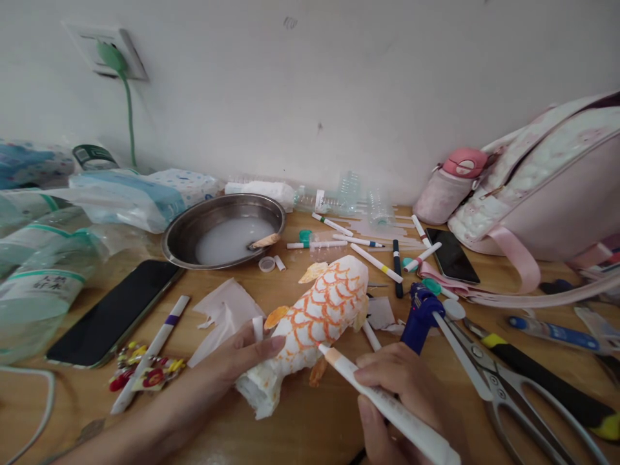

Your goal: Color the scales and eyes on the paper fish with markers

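A white papier-mâché-like fish (322,310) with orange scale lines and orange fins lies tilted in the middle, its ragged tail end toward me. My left hand (242,355) grips it near the tail, thumb on top. A small white cylinder, perhaps a marker cap (258,328), stands by those fingers. In my right hand (411,387) is a white marker (387,403) with a peach-orange band. The marker's tip touches or nearly touches the fish's lower side, at the edge of the scale pattern.
A metal bowl (175,245) of cloudy liquid stands behind. Several loose markers (376,263) and cut plastic bottles (380,206) lie toward the wall. Scissors (494,381), a blue glue gun (417,316) and a utility knife (547,381) are at right; a phone (116,313) is at left.
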The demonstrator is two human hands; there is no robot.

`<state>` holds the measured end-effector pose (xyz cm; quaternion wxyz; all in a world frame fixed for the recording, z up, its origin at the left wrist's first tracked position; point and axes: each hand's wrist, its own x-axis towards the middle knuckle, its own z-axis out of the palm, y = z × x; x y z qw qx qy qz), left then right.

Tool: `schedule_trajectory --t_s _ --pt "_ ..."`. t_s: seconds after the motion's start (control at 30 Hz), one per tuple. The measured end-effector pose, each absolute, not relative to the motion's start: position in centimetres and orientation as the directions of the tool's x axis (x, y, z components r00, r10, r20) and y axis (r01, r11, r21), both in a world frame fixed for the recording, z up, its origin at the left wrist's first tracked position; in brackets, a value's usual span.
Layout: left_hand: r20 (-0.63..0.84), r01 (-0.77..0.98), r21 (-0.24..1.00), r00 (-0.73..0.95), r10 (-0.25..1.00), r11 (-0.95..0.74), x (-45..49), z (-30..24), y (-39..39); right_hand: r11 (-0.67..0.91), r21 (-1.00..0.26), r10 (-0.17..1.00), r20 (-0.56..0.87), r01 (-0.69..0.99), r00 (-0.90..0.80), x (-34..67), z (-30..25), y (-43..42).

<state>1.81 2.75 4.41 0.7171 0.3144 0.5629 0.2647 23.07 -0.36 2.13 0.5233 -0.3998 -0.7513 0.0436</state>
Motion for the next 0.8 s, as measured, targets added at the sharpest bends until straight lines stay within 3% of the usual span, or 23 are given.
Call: schedule_trajectory --t_s 0.23,0.4,0.63,0.8 --pt "-0.633 -0.025 0.750 0.263 0.728 0.661 1.58 3.99 2.88 0.740 -0.419 0.615 0.738 0.527 -0.277 23.40 3.13 -0.04" --pt "-0.631 0.009 0.754 0.284 0.721 0.657 1.37 3.66 2.93 0.680 -0.483 0.672 0.712 0.551 -0.206 23.55 3.00 -0.19" --pt "-0.639 0.050 0.758 0.261 0.724 0.651 1.44 4.17 2.91 0.738 -0.417 0.619 0.732 0.531 -0.285 23.75 3.19 0.22" --pt "-0.624 0.025 0.768 0.249 0.740 0.639 1.76 4.54 2.70 0.677 -0.500 0.685 0.696 0.539 -0.214 23.66 3.15 -0.09"
